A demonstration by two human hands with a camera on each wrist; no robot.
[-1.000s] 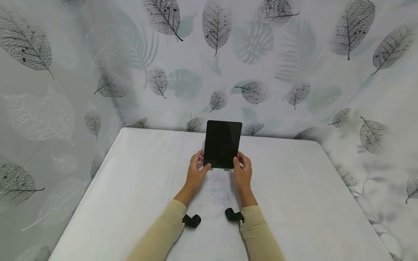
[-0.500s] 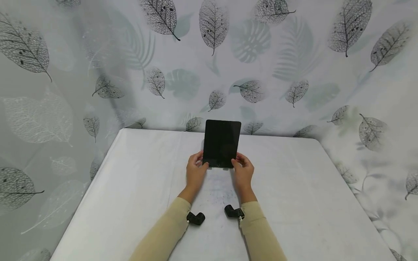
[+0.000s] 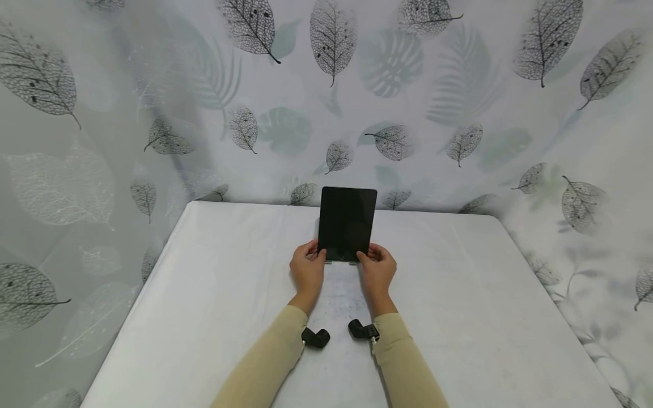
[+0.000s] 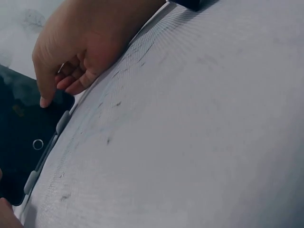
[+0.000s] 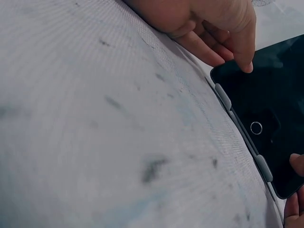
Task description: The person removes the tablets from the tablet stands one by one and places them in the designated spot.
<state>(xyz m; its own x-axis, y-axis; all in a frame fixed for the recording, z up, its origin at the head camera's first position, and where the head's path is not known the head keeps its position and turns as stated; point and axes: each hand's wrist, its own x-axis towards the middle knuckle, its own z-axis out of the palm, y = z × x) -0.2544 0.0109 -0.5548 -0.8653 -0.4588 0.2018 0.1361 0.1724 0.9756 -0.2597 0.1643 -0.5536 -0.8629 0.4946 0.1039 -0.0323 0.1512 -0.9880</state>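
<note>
A black tablet (image 3: 347, 221) with a dark screen and a round home button leans back at the far middle of the table. Two small grey hooks (image 5: 264, 168) of a stand catch its lower edge, while the rest of the stand is hidden behind the tablet. My left hand (image 3: 308, 269) pinches the lower left corner, thumb on the screen and fingers behind. At the lower right corner, my right hand (image 3: 377, 272) pinches the tablet the same way, its thumb pressed on the glass in the right wrist view.
A white cloth with faint dark marks covers the table (image 3: 459, 306). Leaf-patterned curtains (image 3: 285, 113) hang behind the table and along its sides. A black camera is strapped to each wrist, the left one (image 3: 316, 338) close to the right one (image 3: 361, 330).
Both thumbs have slid slightly on the lower screen, the right one inward to the left. My left forearm has swung to the right. The tablet stays almost in place.
</note>
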